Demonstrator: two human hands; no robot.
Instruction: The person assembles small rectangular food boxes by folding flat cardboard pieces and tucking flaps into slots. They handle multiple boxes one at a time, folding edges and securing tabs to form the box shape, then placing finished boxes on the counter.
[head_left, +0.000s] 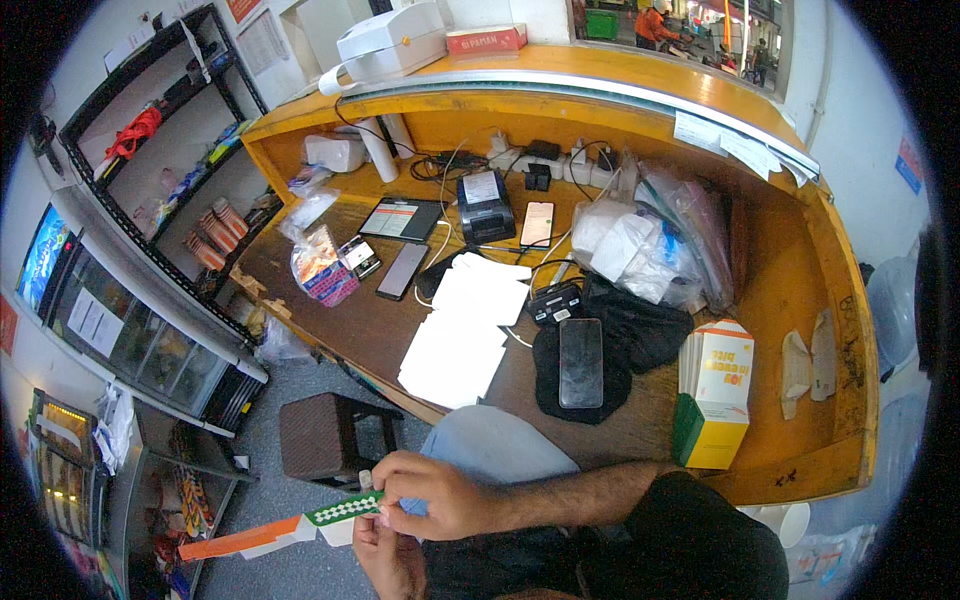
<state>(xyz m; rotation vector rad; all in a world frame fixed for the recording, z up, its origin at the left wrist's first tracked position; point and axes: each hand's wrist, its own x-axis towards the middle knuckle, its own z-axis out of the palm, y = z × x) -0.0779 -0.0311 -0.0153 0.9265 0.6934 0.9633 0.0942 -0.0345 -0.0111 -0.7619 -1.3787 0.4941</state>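
Observation:
Above the floor left of my lap, both my hands hold a folded card carton point(247, 537), seen nearly edge-on. It is orange and white, with a green checked panel at the hand end. My right hand point(432, 492) reaches across from the right and pinches that green end with its fingers closed. Below it, my left hand point(386, 558) is closed on the same end; its fingers are partly hidden. White card pieces point(455, 355) lie flat on the brown desk point(330, 325). A stack of yellow, green and white folded cartons point(718, 392) stands at the desk's right.
A dark phone point(581, 362) rests on black cloth point(640, 325). Farther back are a tablet point(402, 219), a grey phone point(403, 271), a small black printer point(485, 207), cables and plastic bags point(640, 245). A brown stool point(325, 437) stands left of my knee, near a glass-door fridge point(150, 340).

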